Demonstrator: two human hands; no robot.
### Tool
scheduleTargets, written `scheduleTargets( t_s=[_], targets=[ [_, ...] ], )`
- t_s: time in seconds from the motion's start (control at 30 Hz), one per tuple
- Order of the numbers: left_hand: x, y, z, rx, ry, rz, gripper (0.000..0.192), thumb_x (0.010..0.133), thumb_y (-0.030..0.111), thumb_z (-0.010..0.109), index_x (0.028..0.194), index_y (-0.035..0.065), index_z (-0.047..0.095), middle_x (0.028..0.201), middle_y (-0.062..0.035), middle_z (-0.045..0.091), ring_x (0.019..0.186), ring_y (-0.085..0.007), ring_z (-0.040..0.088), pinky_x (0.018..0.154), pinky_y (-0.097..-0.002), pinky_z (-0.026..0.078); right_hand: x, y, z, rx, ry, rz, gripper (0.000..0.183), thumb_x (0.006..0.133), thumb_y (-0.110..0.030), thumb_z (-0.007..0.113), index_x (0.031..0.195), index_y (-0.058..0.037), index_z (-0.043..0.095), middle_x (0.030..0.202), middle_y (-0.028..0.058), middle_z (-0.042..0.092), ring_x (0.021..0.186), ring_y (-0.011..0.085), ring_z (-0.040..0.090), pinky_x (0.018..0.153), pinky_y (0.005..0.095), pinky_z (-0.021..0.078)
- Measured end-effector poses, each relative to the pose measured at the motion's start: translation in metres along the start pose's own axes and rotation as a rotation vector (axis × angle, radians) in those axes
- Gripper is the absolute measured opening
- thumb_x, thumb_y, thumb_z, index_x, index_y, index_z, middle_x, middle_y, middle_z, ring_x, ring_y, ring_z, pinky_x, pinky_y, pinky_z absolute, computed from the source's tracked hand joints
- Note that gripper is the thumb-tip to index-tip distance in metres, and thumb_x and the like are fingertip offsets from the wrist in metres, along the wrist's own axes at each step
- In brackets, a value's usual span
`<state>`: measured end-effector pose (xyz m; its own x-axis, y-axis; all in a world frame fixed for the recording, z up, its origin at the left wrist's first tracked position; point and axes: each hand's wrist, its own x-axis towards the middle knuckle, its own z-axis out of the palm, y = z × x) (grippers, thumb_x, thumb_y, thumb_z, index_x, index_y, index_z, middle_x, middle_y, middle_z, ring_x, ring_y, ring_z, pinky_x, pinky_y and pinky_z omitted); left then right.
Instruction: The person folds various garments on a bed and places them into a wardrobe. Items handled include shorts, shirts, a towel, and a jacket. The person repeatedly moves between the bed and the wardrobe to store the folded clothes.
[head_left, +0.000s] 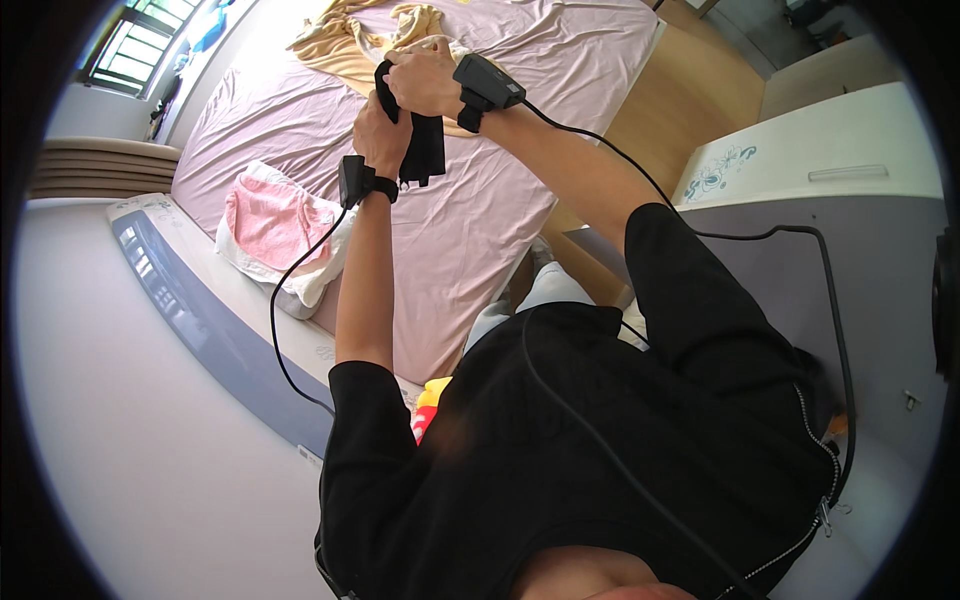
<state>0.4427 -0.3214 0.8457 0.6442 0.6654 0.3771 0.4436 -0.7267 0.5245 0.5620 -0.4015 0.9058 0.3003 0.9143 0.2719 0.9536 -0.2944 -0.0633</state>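
Note:
Both hands are together above a bed with a wrinkled pink sheet (450, 247). My left hand (381, 135) is closed around a piece of black cloth (426, 150), whose lower end hangs down between the wrists. My right hand (421, 79) grips the same cloth higher up, where a folded part bulges out to its left. The fingertips of both hands are largely hidden, and what kind of item the cloth is cannot be made out. A crumpled yellow-orange blanket (330, 45) lies on the bed just beyond the hands.
A pink cloth on a white pillow (274, 217) rests by the headboard (217, 300) at left. A white bedside cabinet (795, 150) stands at right. Black cables (600, 139) run from devices on both wrists. A barred window (135, 49) is at top left.

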Motion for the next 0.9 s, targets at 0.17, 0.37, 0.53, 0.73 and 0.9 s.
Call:
scheduleTargets(
  t_s=[0.17, 0.37, 0.53, 0.73, 0.9],
  targets=[
    [-0.005, 0.007, -0.023, -0.026, -0.011, 0.085, 0.038, 0.086, 0.032, 0.074, 0.109, 0.0026, 0.065, 0.097, -0.0242, 0.074, 0.09, -0.0456, 0.072, 0.077, -0.0556, 0.057, -0.02, -0.009, -0.021, -0.01, 0.05, 0.046, 0.03, 0.104, -0.029, 0.053, 0.097, -0.0126, 0.078, 0.123, 0.0019, 0.069, 0.115, 0.0242, 0.068, 0.098, 0.0622, 0.036],
    [-0.016, 0.031, -0.023, -0.011, -0.139, 0.173, 0.034, 0.085, 0.029, 0.073, 0.105, 0.0029, 0.064, 0.099, -0.0229, 0.073, 0.094, -0.0453, 0.071, 0.079, -0.057, 0.056, -0.061, 0.004, -0.037, -0.033, 0.001, 0.194, 0.03, 0.103, -0.028, 0.055, 0.11, -0.0069, 0.076, 0.125, 0.0041, 0.072, 0.111, 0.026, 0.071, 0.099, 0.0627, 0.0384],
    [-0.028, 0.059, -0.007, -0.055, -0.228, 0.269, 0.029, 0.086, 0.023, 0.069, 0.106, 0.0035, 0.065, 0.097, -0.0239, 0.073, 0.096, -0.047, 0.069, 0.081, -0.0569, 0.055, -0.113, 0.023, -0.038, -0.018, 0.056, 0.304, 0.029, 0.102, -0.028, 0.057, 0.103, -0.0048, 0.075, 0.116, 0.0084, 0.074, 0.101, 0.029, 0.073, 0.093, 0.0554, 0.0402],
    [-0.043, 0.109, 0.025, -0.07, -0.389, 0.414, 0.03, 0.084, 0.02, 0.065, 0.11, 0.0055, 0.069, 0.099, -0.023, 0.074, 0.095, -0.0457, 0.071, 0.082, -0.0563, 0.056, -0.188, 0.052, -0.051, -0.009, 0.055, 0.423, 0.027, 0.101, -0.026, 0.057, 0.103, -0.0041, 0.073, 0.114, 0.0101, 0.073, 0.102, 0.0301, 0.072, 0.093, 0.0559, 0.0405],
    [-0.065, 0.154, 0.05, -0.129, -0.612, 0.645, 0.035, 0.081, 0.017, 0.062, 0.114, 0.0079, 0.071, 0.097, -0.0238, 0.074, 0.094, -0.044, 0.071, 0.083, -0.0552, 0.056, -0.264, 0.077, -0.06, -0.004, -0.059, 0.526, 0.022, 0.095, -0.023, 0.064, 0.098, -0.0041, 0.074, 0.116, 0.0113, 0.072, 0.105, 0.0302, 0.071, 0.096, 0.0563, 0.0425]
  ],
)
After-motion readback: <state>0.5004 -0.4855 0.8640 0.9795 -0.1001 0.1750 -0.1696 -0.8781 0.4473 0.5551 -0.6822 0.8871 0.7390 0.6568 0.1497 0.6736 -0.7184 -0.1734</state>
